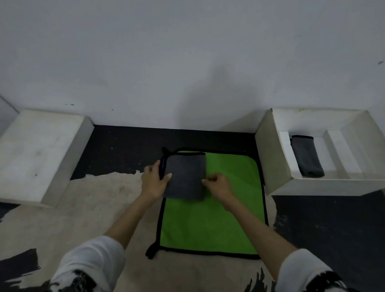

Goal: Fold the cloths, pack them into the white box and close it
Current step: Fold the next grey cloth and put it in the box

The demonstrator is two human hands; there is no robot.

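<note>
Reaching forward from white, black-patterned sleeves, both bare forearms met over a folded dark grey cloth [185,176] that lay on the far left corner of a flat green cloth with black trim [211,216]. The left hand [154,181] gripped the grey cloth's left edge, thumb lying across its top face and fingers wrapped at the side. The right hand [217,185] sat at the cloth's right edge with fingers curled, pinching that edge between thumb and forefinger.

The green cloth was spread on a dark tabletop [126,142] partly covered by a torn beige sheet [92,215]. To the right, just beside the green cloth, stood the open white box [274,162], its inside divided by white inserts; another folded dark grey cloth [306,156] already lay in one of its slots. To the left, well apart from the hands, rested a white rectangular lid [31,153], turned flat side up. A plain white wall [177,42] rose behind everything.
</note>
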